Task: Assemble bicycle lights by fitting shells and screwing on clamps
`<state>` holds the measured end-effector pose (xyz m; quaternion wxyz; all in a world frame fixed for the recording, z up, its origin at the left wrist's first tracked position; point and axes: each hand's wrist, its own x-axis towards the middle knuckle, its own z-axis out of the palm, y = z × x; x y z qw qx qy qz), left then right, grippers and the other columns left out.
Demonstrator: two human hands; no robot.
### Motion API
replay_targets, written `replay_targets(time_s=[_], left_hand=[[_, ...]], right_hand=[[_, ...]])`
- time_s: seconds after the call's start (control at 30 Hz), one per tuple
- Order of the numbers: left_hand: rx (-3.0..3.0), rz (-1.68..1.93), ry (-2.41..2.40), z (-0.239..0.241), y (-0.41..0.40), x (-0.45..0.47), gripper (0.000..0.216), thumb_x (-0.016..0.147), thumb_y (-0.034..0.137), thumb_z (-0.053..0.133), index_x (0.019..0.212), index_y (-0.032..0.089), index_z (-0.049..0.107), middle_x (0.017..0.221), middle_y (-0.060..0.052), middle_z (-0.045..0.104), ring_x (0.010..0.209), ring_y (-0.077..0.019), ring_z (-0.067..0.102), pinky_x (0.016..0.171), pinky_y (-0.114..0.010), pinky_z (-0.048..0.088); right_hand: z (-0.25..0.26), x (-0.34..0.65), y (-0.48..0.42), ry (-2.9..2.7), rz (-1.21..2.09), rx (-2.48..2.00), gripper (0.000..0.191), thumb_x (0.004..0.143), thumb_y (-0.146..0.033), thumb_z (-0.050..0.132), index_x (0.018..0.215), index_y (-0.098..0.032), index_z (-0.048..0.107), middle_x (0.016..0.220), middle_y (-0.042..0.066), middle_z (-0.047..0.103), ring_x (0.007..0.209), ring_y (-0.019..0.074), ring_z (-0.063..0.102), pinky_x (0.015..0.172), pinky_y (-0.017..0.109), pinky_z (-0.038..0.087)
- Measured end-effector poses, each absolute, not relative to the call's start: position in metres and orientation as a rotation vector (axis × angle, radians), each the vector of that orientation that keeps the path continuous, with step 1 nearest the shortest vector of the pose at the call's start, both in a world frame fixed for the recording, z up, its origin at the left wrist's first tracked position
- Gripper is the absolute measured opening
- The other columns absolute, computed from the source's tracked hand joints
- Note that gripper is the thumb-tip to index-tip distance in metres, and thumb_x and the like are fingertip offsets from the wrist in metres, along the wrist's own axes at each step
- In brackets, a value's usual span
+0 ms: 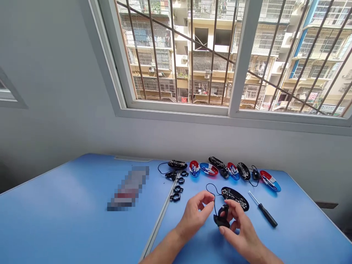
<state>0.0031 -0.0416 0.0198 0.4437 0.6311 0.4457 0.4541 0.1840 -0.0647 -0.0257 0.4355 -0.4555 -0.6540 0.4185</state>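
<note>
My right hand [242, 229] grips a small black switch unit with a ring clamp [222, 216], held just above the blue table. The fingers of my left hand [195, 211] are curled, with thumb and forefinger pinched at a thin black cable [215, 205]. That cable runs from the switch unit up in a loop to an oval black circuit board housing [235, 198], which lies behind my right hand and is partly covered by its fingers. To the right of the housing lies a screwdriver [266, 213] with a black handle.
Along the back edge of the blue table [82, 212] lie several oval red-and-blue lamp covers [209, 169] and more black board housings [177, 164] with cables. Several black ring clamps [175, 197] line the table seam. A blurred-out object [129, 189] lies at left.
</note>
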Motion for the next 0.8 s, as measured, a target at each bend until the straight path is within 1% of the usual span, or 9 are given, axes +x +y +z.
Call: replay_targets(time_s=[0.07, 0.13, 0.2, 0.3, 0.4, 0.53, 0.6, 0.67, 0.8], left_hand=[[1.547, 1.059, 1.081, 0.017, -0.041, 0.005, 0.014, 0.077, 0.027, 0.057, 0.088, 0.019, 0.061, 0.085, -0.003, 0.063, 0.076, -0.0179, 0.058, 0.057, -0.023, 0.047], [1.538, 0.973, 1.036, 0.013, -0.040, 0.007, 0.017, 0.077, 0.029, 0.057, 0.089, 0.018, 0.060, 0.082, -0.002, 0.063, 0.069, -0.0162, 0.057, 0.052, -0.022, 0.045], [1.547, 0.883, 0.977, 0.011, -0.041, 0.008, 0.018, 0.073, 0.027, 0.059, 0.088, 0.017, 0.062, 0.078, 0.000, 0.063, 0.065, -0.0148, 0.056, 0.053, -0.022, 0.044], [1.574, 0.796, 0.919, 0.010, -0.045, 0.010, 0.021, 0.065, 0.017, 0.063, 0.086, 0.017, 0.065, 0.072, 0.003, 0.060, 0.066, -0.0141, 0.053, 0.059, -0.022, 0.043], [1.581, 0.757, 0.914, 0.011, -0.048, 0.011, 0.018, 0.064, 0.015, 0.061, 0.082, 0.017, 0.064, 0.066, 0.005, 0.056, 0.063, -0.0136, 0.050, 0.056, -0.022, 0.040], [1.581, 0.737, 0.928, 0.009, -0.048, 0.013, 0.017, 0.065, 0.017, 0.058, 0.081, 0.017, 0.063, 0.063, 0.004, 0.056, 0.060, -0.0143, 0.052, 0.053, -0.023, 0.039], [1.587, 0.736, 0.938, 0.007, -0.047, 0.013, 0.018, 0.065, 0.017, 0.057, 0.081, 0.017, 0.063, 0.065, 0.003, 0.058, 0.060, -0.0149, 0.054, 0.054, -0.023, 0.040], [1.597, 0.745, 0.957, 0.006, -0.046, 0.013, 0.019, 0.063, 0.017, 0.057, 0.082, 0.017, 0.062, 0.066, 0.003, 0.059, 0.061, -0.0151, 0.054, 0.054, -0.023, 0.041], [1.633, 0.792, 1.051, 0.007, -0.043, 0.011, 0.019, 0.061, 0.015, 0.059, 0.079, 0.018, 0.058, 0.066, 0.005, 0.054, 0.059, -0.0127, 0.049, 0.052, -0.021, 0.038]], right_hand=[[-0.028, 0.186, -0.064, -1.591, 1.079, -1.121, 0.062, 0.072, -0.023, 0.066, 0.128, -0.025, 0.042, 0.096, 0.005, 0.062, 0.084, 0.0195, 0.059, 0.058, 0.026, 0.050], [-0.032, 0.188, -0.062, -1.575, 1.106, -1.098, 0.061, 0.073, -0.024, 0.068, 0.128, -0.026, 0.043, 0.094, 0.004, 0.061, 0.083, 0.0195, 0.059, 0.059, 0.027, 0.052], [-0.036, 0.190, -0.060, -1.575, 1.097, -1.079, 0.056, 0.073, -0.026, 0.069, 0.124, -0.025, 0.046, 0.092, 0.004, 0.061, 0.083, 0.0197, 0.059, 0.060, 0.027, 0.053], [-0.042, 0.191, -0.058, -1.586, 1.072, -1.086, 0.050, 0.072, -0.027, 0.071, 0.116, -0.024, 0.046, 0.093, 0.005, 0.063, 0.082, 0.0203, 0.060, 0.057, 0.027, 0.053], [-0.047, 0.189, -0.058, -1.609, 1.026, -1.133, 0.043, 0.071, -0.029, 0.072, 0.107, -0.023, 0.047, 0.092, 0.006, 0.065, 0.079, 0.0205, 0.062, 0.056, 0.027, 0.051], [-0.049, 0.187, -0.060, -1.652, 0.932, -1.249, 0.042, 0.069, -0.029, 0.074, 0.102, -0.023, 0.049, 0.082, 0.001, 0.065, 0.062, 0.0154, 0.059, 0.054, 0.026, 0.048], [-0.050, 0.188, -0.061, -1.675, 0.903, -1.286, 0.044, 0.068, -0.027, 0.074, 0.104, -0.023, 0.049, 0.079, -0.001, 0.064, 0.055, 0.0128, 0.055, 0.054, 0.026, 0.048], [-0.051, 0.189, -0.061, -1.714, 0.869, -1.288, 0.048, 0.069, -0.027, 0.074, 0.109, -0.022, 0.049, 0.080, -0.001, 0.064, 0.053, 0.0118, 0.054, 0.053, 0.026, 0.049], [-0.054, 0.190, -0.060, -1.829, 0.701, -1.237, 0.062, 0.072, -0.026, 0.071, 0.126, -0.022, 0.043, 0.078, -0.001, 0.064, 0.051, 0.0116, 0.055, 0.049, 0.024, 0.049]])
